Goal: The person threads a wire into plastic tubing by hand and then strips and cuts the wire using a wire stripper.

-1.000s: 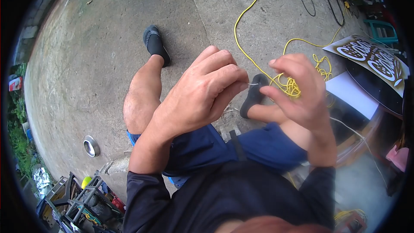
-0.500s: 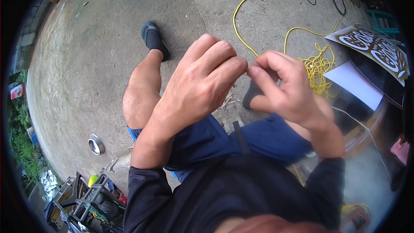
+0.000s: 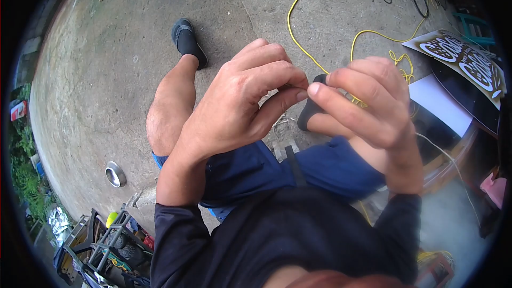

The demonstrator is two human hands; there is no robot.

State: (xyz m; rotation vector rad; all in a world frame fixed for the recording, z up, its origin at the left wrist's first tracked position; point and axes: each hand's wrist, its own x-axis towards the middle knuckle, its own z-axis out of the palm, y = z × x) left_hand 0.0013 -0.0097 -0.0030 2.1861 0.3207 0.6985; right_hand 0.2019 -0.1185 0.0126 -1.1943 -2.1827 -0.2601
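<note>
Turned since the earlier frame, the right hand (image 3: 320, 84) holds its thumb and forefinger slightly apart, beside the narrow pinch of the left hand (image 3: 304, 91); whether either grips anything, I cannot tell. Yellow cord (image 3: 289, 16) lies on the concrete floor (image 3: 122, 74), running from the far side and partly hidden behind the right hand.

Extension cord (image 3: 291, 28) yellow; shorts (image 3: 245, 173) navy; shirt (image 3: 277, 224) black; printed sheet (image 3: 457, 56) brown, white lettering; bowl (image 3: 120, 175) silver
</note>
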